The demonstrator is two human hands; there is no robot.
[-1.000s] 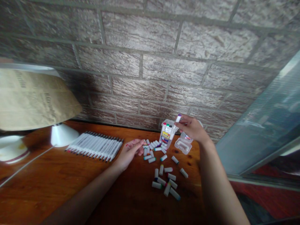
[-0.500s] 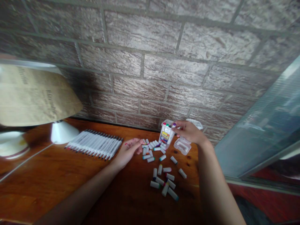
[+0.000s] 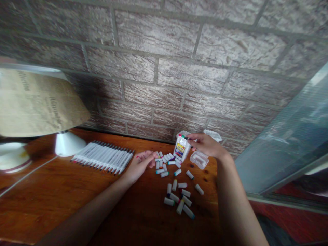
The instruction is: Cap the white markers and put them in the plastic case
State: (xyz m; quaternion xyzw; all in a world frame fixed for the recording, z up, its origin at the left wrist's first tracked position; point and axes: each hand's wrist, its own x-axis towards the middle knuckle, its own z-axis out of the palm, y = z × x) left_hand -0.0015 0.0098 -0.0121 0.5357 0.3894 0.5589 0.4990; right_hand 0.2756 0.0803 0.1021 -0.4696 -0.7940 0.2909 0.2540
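Observation:
At the clear plastic marker case (image 3: pixel 180 150), my right hand (image 3: pixel 205 143) has its fingers closed at the top right corner. They pinch the top of a white marker that stands in the case, its purple end now covered by the fingers. Red, green and black ends of other markers show beside it. My left hand (image 3: pixel 142 164) rests on the table, thumb and fingers drawn together at the edge of a pile of white marker caps (image 3: pixel 171 163). Whatever its fingertips hold, if anything, cannot be made out.
Uncapped white markers (image 3: pixel 102 157) lie in a row at left. More loose caps (image 3: pixel 179 198) are scattered near the front. The case's clear lid (image 3: pixel 199 160) lies right of it. A lamp (image 3: pixel 69 143) and white bowl (image 3: pixel 12 157) stand far left, a brick wall (image 3: pixel 164 102) behind.
My right hand has lowered the purple-ended marker down into the case, and its fingers now cover the end. The left hand has stayed almost still by the caps.

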